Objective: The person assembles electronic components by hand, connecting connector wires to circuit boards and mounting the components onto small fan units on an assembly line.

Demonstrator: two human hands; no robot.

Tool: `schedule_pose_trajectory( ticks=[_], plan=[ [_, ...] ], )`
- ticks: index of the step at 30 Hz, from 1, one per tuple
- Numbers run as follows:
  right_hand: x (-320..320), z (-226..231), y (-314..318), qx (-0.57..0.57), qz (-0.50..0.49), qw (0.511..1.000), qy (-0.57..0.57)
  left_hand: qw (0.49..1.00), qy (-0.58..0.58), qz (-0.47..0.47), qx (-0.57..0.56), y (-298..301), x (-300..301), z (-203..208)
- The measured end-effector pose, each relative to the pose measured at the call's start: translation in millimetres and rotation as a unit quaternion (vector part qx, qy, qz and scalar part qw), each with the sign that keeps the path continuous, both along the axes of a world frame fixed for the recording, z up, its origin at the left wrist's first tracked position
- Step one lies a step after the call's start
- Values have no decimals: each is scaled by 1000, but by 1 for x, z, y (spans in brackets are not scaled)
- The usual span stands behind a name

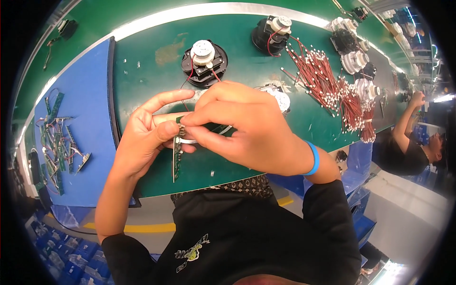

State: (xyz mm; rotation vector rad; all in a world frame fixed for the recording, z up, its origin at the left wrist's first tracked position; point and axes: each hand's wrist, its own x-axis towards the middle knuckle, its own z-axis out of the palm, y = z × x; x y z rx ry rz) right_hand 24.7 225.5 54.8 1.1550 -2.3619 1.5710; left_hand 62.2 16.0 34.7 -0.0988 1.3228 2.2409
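Note:
My left hand point(142, 137) holds a narrow green circuit board point(177, 161) upright on its edge, thumb against the upper end. At that same end, the fingertips of my right hand point(247, 126) are pinched together; what lies between them is hidden. A thin red wire point(191, 76) runs down from a black round unit with a white motor point(203, 52) on top to my fingertips. Behind the hands, part of a white band or cable point(187, 141) shows. A second white round part point(280, 99) sits partly covered beyond my right hand.
Several loose circuit boards with wires point(59, 142) lie on a blue mat point(95, 104) at left. Another black motor unit point(271, 35) stands at the back. Bundles of red wires with white plugs point(320, 78) spread at right, beside more units point(356, 61). A co-worker point(406, 147) is farther right.

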Motion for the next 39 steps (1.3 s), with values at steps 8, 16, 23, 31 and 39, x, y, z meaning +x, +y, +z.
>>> schedule_pose_trajectory(
  ticks=[8,16,23,31,39],
  plan=[
    [-2,-5,2,28,20,999,19,1000,1,19,-24,3,2,3],
    [1,-3,2,83,-3,994,74,997,14,24,-73,5,1,5],
    [1,0,-1,70,-5,997,41,993,27,25,-108,1,7,10],
    [-5,-11,-3,9,92,995,37,997,37,0,-68,1,12,15],
    [-8,-11,-2,2,35,990,136,980,108,-19,-167,-7,14,9]
  ],
)
